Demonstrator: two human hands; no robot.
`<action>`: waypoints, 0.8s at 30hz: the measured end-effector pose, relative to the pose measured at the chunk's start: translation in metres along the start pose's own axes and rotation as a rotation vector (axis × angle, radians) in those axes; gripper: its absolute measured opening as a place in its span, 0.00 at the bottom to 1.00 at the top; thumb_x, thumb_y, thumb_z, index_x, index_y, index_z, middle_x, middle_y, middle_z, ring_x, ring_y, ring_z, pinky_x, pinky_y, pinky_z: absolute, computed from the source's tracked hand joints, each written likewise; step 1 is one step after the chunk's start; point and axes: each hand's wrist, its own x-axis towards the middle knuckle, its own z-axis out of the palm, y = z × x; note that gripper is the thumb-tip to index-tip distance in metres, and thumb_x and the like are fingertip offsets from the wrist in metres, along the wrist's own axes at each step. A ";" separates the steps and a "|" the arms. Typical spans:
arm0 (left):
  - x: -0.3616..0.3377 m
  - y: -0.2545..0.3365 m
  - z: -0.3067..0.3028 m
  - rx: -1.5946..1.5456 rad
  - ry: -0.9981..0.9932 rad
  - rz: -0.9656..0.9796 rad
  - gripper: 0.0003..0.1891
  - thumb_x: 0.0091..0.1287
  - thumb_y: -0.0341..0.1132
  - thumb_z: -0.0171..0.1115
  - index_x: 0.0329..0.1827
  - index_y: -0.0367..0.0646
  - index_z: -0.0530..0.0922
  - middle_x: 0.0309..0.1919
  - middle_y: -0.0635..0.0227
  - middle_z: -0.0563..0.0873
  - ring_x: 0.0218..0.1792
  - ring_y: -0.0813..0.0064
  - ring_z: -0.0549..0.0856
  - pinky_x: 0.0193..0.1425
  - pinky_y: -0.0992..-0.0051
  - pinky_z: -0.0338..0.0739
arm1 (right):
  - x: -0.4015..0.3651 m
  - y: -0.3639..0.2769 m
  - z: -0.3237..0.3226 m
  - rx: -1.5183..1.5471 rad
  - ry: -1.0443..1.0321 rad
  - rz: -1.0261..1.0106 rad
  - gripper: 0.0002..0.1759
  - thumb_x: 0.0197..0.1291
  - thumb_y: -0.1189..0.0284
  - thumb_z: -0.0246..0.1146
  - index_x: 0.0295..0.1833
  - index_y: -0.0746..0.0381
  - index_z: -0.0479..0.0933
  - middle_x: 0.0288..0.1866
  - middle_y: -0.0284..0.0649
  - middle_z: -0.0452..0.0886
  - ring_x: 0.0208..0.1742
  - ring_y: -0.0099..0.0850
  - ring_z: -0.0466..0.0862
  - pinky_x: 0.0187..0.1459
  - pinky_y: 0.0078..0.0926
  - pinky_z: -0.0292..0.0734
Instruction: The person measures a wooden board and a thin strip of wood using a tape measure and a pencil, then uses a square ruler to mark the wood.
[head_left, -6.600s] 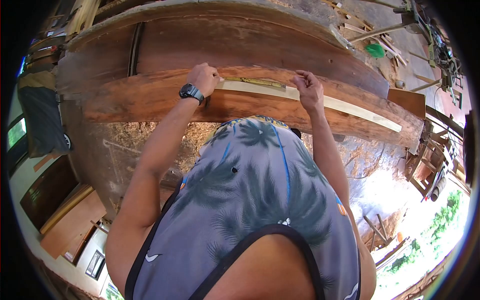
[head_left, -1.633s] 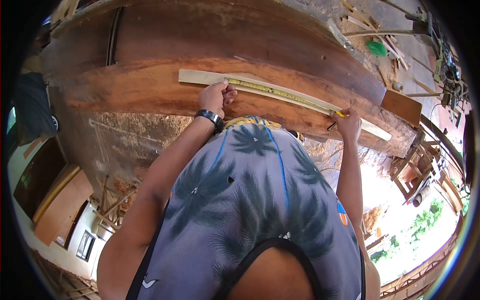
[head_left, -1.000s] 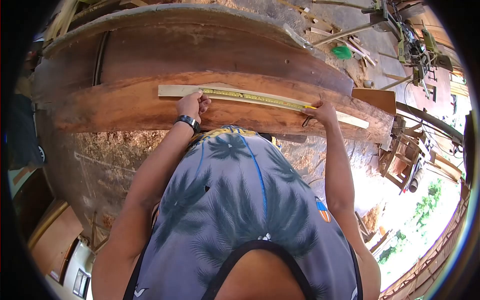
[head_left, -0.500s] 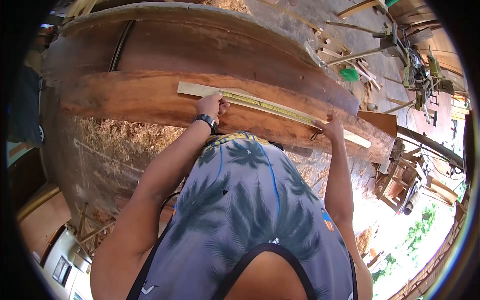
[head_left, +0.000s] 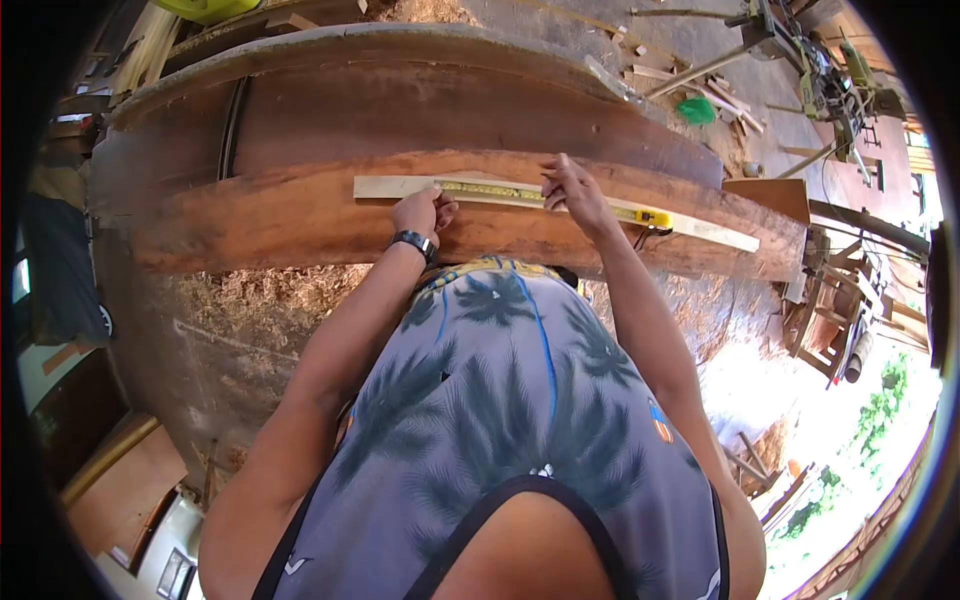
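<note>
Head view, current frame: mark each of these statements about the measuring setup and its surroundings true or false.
1. The yellow tape-measure case lies on the pale wooden strip. True.
2. The right hand grips that case. False: it is over the extended yellow blade, away from the case.
3. The left hand is at the blade's end. True.
4. The black wristwatch is on the right wrist. False: it is on the left.
5. The strip lies across the reddish-brown board's upper face. True.
</note>
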 end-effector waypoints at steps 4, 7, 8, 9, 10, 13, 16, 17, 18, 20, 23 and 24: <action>-0.003 0.002 0.001 -0.009 -0.002 -0.001 0.05 0.72 0.32 0.60 0.41 0.39 0.80 0.32 0.63 0.88 0.27 0.71 0.89 0.23 0.76 0.77 | 0.017 0.027 0.020 -0.168 -0.058 -0.047 0.19 0.75 0.61 0.56 0.52 0.69 0.80 0.28 0.37 0.83 0.30 0.23 0.81 0.34 0.23 0.78; -0.006 0.003 0.004 -0.063 0.015 0.001 0.05 0.71 0.28 0.60 0.43 0.34 0.78 0.30 0.59 0.86 0.22 0.71 0.85 0.19 0.76 0.71 | 0.019 0.024 0.025 -0.149 -0.085 -0.042 0.13 0.70 0.68 0.58 0.46 0.69 0.80 0.27 0.37 0.83 0.29 0.23 0.81 0.33 0.22 0.77; -0.005 0.004 0.004 -0.061 0.013 0.001 0.05 0.71 0.28 0.60 0.43 0.34 0.78 0.30 0.59 0.86 0.22 0.71 0.85 0.19 0.76 0.71 | 0.018 0.019 0.027 -0.156 -0.102 -0.041 0.11 0.67 0.71 0.58 0.43 0.69 0.79 0.27 0.37 0.83 0.28 0.23 0.81 0.32 0.22 0.77; -0.005 0.005 0.004 -0.049 0.012 -0.001 0.05 0.71 0.28 0.60 0.43 0.34 0.78 0.30 0.58 0.87 0.22 0.71 0.85 0.19 0.76 0.71 | 0.020 0.018 0.029 -0.156 -0.101 -0.042 0.11 0.67 0.71 0.58 0.43 0.69 0.79 0.27 0.37 0.83 0.28 0.23 0.81 0.32 0.22 0.77; -0.004 0.004 0.003 -0.038 0.011 -0.003 0.05 0.71 0.28 0.60 0.43 0.34 0.78 0.30 0.58 0.87 0.23 0.70 0.86 0.19 0.76 0.72 | 0.023 0.020 0.029 -0.115 -0.097 -0.060 0.10 0.65 0.73 0.58 0.42 0.69 0.80 0.27 0.38 0.83 0.27 0.23 0.81 0.31 0.21 0.76; -0.001 0.004 0.002 -0.038 0.001 -0.014 0.05 0.71 0.28 0.60 0.44 0.35 0.79 0.31 0.58 0.88 0.23 0.70 0.86 0.19 0.76 0.72 | 0.032 0.028 0.029 -0.114 -0.067 -0.092 0.09 0.62 0.75 0.58 0.39 0.69 0.81 0.26 0.38 0.83 0.26 0.23 0.81 0.29 0.21 0.76; -0.003 0.004 0.003 -0.049 0.009 -0.015 0.05 0.71 0.28 0.60 0.44 0.35 0.79 0.31 0.57 0.88 0.24 0.70 0.87 0.19 0.76 0.72 | 0.038 0.038 0.023 -0.159 -0.062 -0.115 0.09 0.61 0.77 0.57 0.40 0.70 0.81 0.27 0.39 0.83 0.26 0.24 0.81 0.28 0.22 0.77; -0.005 0.005 0.003 -0.051 0.013 -0.018 0.05 0.71 0.28 0.60 0.44 0.35 0.79 0.31 0.57 0.88 0.24 0.70 0.87 0.19 0.76 0.72 | 0.038 0.040 0.021 -0.164 -0.078 -0.124 0.09 0.62 0.78 0.57 0.41 0.70 0.81 0.28 0.40 0.83 0.27 0.25 0.82 0.28 0.22 0.79; -0.007 0.006 0.004 -0.045 0.006 -0.010 0.06 0.71 0.28 0.60 0.45 0.34 0.78 0.31 0.57 0.88 0.24 0.69 0.87 0.19 0.76 0.72 | 0.039 0.042 0.019 -0.164 -0.081 -0.120 0.09 0.62 0.78 0.57 0.41 0.70 0.81 0.28 0.40 0.83 0.27 0.25 0.82 0.28 0.22 0.79; -0.006 0.005 0.001 -0.039 0.003 -0.005 0.06 0.71 0.28 0.60 0.45 0.34 0.78 0.31 0.57 0.88 0.24 0.69 0.87 0.19 0.76 0.73 | 0.039 0.042 0.019 -0.124 -0.075 -0.138 0.08 0.62 0.78 0.57 0.39 0.71 0.81 0.29 0.42 0.84 0.28 0.26 0.83 0.30 0.23 0.80; -0.002 0.002 0.000 -0.003 -0.009 -0.005 0.05 0.71 0.32 0.62 0.42 0.40 0.81 0.32 0.63 0.89 0.27 0.72 0.89 0.23 0.76 0.77 | 0.038 0.040 0.019 -0.227 -0.067 -0.125 0.09 0.63 0.78 0.57 0.38 0.71 0.81 0.29 0.42 0.85 0.29 0.27 0.84 0.31 0.24 0.81; -0.001 0.002 -0.001 -0.006 -0.004 -0.005 0.05 0.71 0.32 0.61 0.42 0.40 0.81 0.32 0.63 0.89 0.27 0.72 0.89 0.24 0.76 0.77 | 0.037 0.040 0.019 -0.228 -0.068 -0.125 0.09 0.63 0.78 0.57 0.38 0.71 0.81 0.29 0.42 0.85 0.29 0.27 0.84 0.31 0.24 0.81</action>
